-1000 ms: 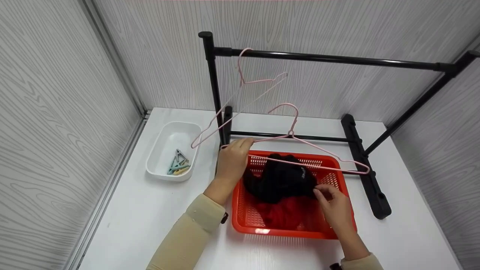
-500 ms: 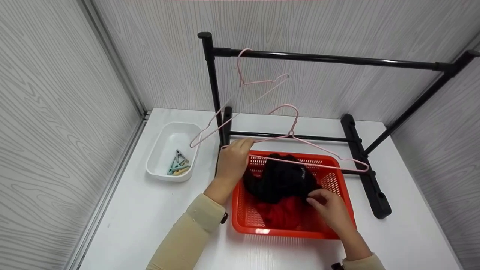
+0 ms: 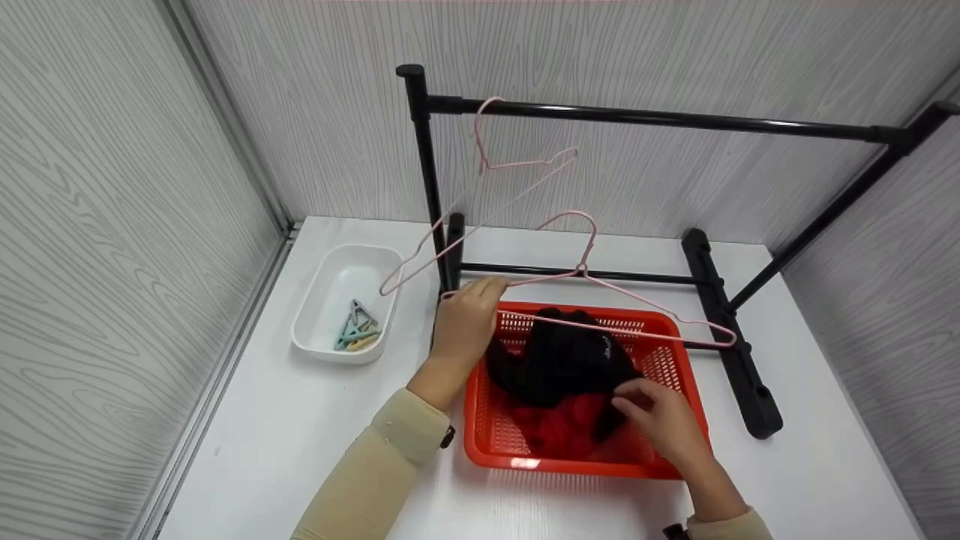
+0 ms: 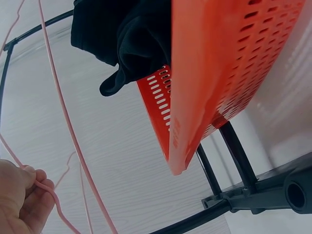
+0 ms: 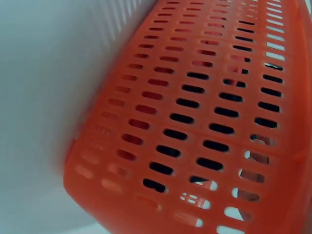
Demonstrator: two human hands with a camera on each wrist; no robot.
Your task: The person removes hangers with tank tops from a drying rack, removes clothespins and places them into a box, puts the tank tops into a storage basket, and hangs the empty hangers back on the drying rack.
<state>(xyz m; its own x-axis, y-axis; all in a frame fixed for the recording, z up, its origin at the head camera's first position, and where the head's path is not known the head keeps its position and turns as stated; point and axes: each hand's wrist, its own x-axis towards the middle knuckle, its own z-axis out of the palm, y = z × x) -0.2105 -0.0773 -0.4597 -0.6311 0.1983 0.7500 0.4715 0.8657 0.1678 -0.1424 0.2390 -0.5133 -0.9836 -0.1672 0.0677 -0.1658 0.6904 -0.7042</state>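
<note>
My left hand point(image 3: 466, 319) grips the left end of a pink clothes hanger point(image 3: 637, 334), whose hook points up and back over the far rim of the red basket point(image 3: 585, 466). In the left wrist view, the thumb and fingers pinch the hanger's wire point(image 4: 58, 207). A bunched black garment point(image 3: 574, 360) with small white lettering lies in the basket on top of red cloth point(image 3: 566, 427). My right hand point(image 3: 664, 420) pinches the black garment's right edge, and a flap of it hangs below the fingertips. In the right wrist view the basket's slotted wall point(image 5: 195, 107) mostly hides that hand.
Behind the basket stands a black clothes rack point(image 3: 652, 116). A second pink hanger point(image 3: 517, 163) hangs at the left of its bar. To the left, a white tub point(image 3: 311, 322) holds several clothespins point(image 3: 356, 330). The rack's right foot point(image 3: 739, 360) lies beside the basket.
My right hand has shifted slightly left and down along the black garment's edge, and a flap now hangs over the red cloth. The left hand and hanger stay almost in place.
</note>
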